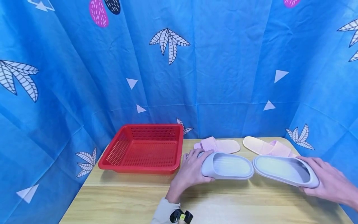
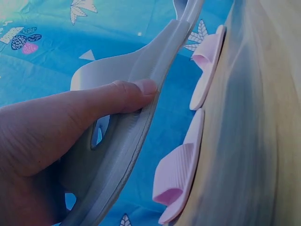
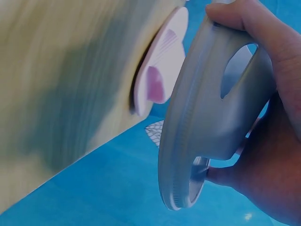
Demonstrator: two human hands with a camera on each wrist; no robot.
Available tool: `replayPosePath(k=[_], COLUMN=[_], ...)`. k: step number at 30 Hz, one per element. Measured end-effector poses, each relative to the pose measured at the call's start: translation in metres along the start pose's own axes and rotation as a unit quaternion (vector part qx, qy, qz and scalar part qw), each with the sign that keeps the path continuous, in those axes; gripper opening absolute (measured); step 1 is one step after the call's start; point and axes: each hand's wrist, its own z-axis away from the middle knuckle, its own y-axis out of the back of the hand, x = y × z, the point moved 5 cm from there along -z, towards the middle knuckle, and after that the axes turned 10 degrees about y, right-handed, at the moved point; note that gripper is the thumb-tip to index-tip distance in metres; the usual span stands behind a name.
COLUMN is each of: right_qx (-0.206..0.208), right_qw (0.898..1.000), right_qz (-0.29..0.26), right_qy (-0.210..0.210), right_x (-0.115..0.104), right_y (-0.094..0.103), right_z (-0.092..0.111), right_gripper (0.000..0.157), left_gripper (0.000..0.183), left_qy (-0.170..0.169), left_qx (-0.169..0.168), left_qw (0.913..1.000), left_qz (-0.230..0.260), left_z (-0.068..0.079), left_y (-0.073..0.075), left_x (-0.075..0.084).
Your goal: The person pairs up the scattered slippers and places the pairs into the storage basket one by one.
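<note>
My left hand (image 1: 193, 169) grips a grey slipper (image 1: 232, 166) by its strap end, the thumb along the sole's edge in the left wrist view. Its mate, another grey slipper (image 1: 282, 168), is held by my right hand (image 1: 325, 182), the fingers wrapped about its strap end. Both slippers are raised above the table, heels pointing toward each other and nearly meeting in the head view. Behind them on the table lie two pink slippers: the left pink slipper (image 1: 227, 146) and the right pink slipper (image 1: 255, 145), each partly covered by a grey one in the head view.
A red plastic basket (image 1: 152, 170) with perforated sides stands at the table's back left, beside my left hand. The wooden table (image 1: 126, 202) ends at a blue patterned curtain (image 1: 223, 77) that hangs behind and on both sides. A black strap (image 1: 181, 215) circles my left wrist.
</note>
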Motion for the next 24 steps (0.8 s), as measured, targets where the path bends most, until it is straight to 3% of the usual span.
replayPosePath(k=[16, 24], right_qx=[0.019, 0.035], right_qw=[1.000, 0.999], right_qz=[0.017, 0.011], right_qy=[-0.017, -0.017], right_x=[-0.006, -0.013], right_y=[0.016, 0.022], right_z=[-0.016, -0.025], right_gripper=[0.115, 0.111], left_gripper=[0.103, 0.098], left_qy=[-0.001, 0.003], left_qx=[0.049, 0.077], left_qw=[0.9980, 0.9945], left_qz=[0.040, 0.072], left_z=[-0.004, -0.006], left_y=[0.029, 0.045], left_x=[-0.002, -0.014])
